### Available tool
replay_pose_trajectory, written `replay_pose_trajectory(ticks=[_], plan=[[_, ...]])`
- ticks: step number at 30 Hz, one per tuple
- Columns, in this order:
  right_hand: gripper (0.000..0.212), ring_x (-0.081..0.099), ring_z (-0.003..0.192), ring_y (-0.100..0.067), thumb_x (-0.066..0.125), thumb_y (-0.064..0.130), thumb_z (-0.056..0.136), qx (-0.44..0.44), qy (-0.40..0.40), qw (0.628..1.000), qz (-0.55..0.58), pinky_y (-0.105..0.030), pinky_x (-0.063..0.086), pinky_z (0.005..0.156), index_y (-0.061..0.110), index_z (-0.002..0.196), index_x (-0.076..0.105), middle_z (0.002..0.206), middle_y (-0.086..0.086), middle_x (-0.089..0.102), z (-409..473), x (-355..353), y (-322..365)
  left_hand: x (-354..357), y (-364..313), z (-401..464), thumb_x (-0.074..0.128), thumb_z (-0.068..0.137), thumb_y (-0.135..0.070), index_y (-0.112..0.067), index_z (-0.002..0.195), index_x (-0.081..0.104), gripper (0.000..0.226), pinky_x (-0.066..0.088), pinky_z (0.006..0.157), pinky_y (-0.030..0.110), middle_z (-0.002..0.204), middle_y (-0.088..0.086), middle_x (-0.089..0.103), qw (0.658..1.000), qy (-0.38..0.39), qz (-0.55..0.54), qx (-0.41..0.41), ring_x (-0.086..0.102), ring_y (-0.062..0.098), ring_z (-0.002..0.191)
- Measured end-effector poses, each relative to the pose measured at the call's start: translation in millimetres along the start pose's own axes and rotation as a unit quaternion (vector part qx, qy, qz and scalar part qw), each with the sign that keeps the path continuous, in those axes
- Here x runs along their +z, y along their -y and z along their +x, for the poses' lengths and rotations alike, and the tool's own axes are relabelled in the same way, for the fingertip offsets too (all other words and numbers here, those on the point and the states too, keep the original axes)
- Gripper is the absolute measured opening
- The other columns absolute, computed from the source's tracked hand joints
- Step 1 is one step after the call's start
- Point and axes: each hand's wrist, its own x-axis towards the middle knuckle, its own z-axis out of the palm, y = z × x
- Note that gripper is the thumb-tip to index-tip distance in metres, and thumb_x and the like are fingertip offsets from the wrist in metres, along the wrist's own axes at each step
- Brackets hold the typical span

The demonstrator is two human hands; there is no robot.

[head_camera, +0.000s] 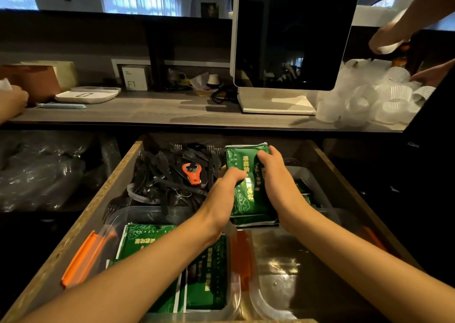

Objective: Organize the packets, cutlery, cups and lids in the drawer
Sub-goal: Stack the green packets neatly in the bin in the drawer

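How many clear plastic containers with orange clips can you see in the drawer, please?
2: one container at front left holding green packets, one container at front right. Others may be hidden under the arms.

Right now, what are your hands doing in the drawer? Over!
Left hand and right hand both grip the green packet stack. Black cutlery piled loose beside it. Nothing blocking.
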Motion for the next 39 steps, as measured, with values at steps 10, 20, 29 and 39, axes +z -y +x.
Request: replay_pose_trajectory(ticks=[10,20,29,39], plan=[[0.018,0.07,0.086,-0.016,0.044,0.024,0.097,-0.018,0.089,0.993,0.069,-0.034,0.059,0.075,0.031,0.109,0.054,0.1,-0.003,0.069,-18,9,5,-28,-44,-5,0.058,0.078,-0.079,-0.019,0.113,0.072,0.071,0.052,0.099,0.043,0.112,0.008,0.075,0.988,-0.021,0.14,-0.055,0.071,0.028,0.104],[0.033,0.067,0.093,-0.007,0.06,0.055,0.083,-0.057,0.222,0.944,-0.236,-0.038,0.051,0.093,0.027,0.097,0.069,0.097,0.009,0.072,-37,23,-4,-78,-19,-68,0.046,0.1,-0.049,-0.015,0.109,0.074,0.045,0.054,0.092,0.036,0.106,0.009,0.077,0.981,-0.03,0.118,-0.15,0.074,0.022,0.098],[0.028,0.056,0.076,-0.007,0.061,0.055,0.087,-0.085,0.263,0.863,-0.423,-0.022,0.038,0.061,0.028,0.079,0.059,0.085,0.008,0.057,-36,14,-7,-76,15,-69,0.044,0.104,-0.043,-0.009,0.111,0.071,0.044,0.051,0.103,0.041,0.103,0.01,0.077,0.968,-0.04,0.176,-0.173,0.073,0.024,0.102],[0.071,0.049,0.119,-0.018,0.068,0.057,0.082,-0.147,0.278,0.801,-0.51,-0.028,0.042,0.091,0.017,0.138,0.052,0.13,-0.004,0.051,-25,12,-20,-86,4,-62,0.079,0.083,-0.036,-0.022,0.123,0.063,0.045,0.057,0.088,0.045,0.117,-0.006,0.067,0.877,-0.07,0.474,-0.014,0.067,0.019,0.101]])
